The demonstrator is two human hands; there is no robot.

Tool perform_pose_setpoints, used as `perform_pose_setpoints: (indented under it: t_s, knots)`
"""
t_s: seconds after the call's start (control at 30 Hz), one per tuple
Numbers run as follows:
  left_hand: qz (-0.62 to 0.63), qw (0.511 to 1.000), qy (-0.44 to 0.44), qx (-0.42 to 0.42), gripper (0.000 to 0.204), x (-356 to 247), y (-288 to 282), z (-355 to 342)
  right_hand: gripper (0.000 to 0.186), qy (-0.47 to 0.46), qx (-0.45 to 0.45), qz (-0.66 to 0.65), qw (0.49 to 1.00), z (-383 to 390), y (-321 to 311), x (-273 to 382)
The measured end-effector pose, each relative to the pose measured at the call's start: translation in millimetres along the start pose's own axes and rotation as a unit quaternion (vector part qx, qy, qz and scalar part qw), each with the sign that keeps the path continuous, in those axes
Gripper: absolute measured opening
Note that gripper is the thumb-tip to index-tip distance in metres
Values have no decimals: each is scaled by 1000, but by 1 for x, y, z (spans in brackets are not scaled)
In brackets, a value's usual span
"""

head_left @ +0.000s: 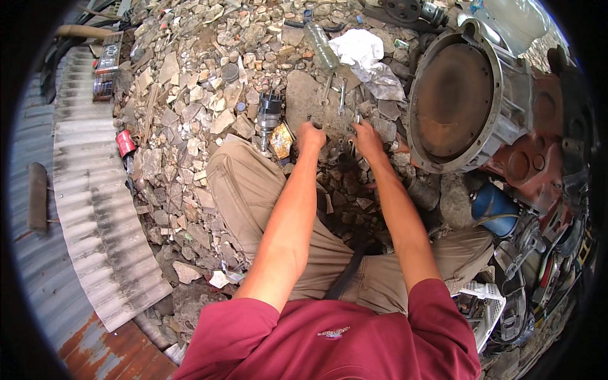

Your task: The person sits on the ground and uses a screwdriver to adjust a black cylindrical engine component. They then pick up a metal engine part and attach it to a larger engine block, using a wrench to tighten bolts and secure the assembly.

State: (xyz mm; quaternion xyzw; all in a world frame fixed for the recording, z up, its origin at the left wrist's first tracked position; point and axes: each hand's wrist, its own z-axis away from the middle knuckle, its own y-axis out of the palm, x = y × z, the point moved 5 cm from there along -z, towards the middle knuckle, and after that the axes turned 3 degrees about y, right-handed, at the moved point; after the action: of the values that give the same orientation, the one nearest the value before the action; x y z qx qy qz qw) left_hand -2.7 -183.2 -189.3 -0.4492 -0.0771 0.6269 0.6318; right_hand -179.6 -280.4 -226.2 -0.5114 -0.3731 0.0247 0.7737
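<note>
My left hand (311,137) is closed, its thumb and fingers pinched around something mostly hidden; a dark tip shows just above it. To its right, my right hand (367,140) is also closed, with a small shiny metal end showing past its fingers. Both hands are low over the near edge of a flat stone slab (305,88). Small metal parts (342,145) lie between them, too small to name. On the slab rest an open-ended wrench (327,90) and a second metal wrench (342,97). Left of my left hand are a distributor with a black cap (270,113) and a rusty yellowish tin (280,140).
A large round metal bell housing (415,101) stands at the right, beside red-brown castings (522,158) and a blue canister (495,209). Beyond the slab lie a plastic bottle (322,46) and a crumpled white cloth (358,48). Corrugated sheets (95,209) border the rubble at left.
</note>
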Motion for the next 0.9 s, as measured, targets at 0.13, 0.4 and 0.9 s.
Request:
perform_pose_setpoints:
  t_s: [0.13, 0.4, 0.9]
  knots:
    - [69, 988, -99, -99, 22, 19, -13, 7, 25, -9, 33, 74, 997, -13, 19, -3]
    - [193, 965, -16, -175, 22, 18, -15, -4, 20, 145, -145, -403, 892, -11, -5, -39]
    - [-146, 976, -25, 160, 37, 44, 60, -31, 60, 31, 73, -108, 991, 51, 15, -9]
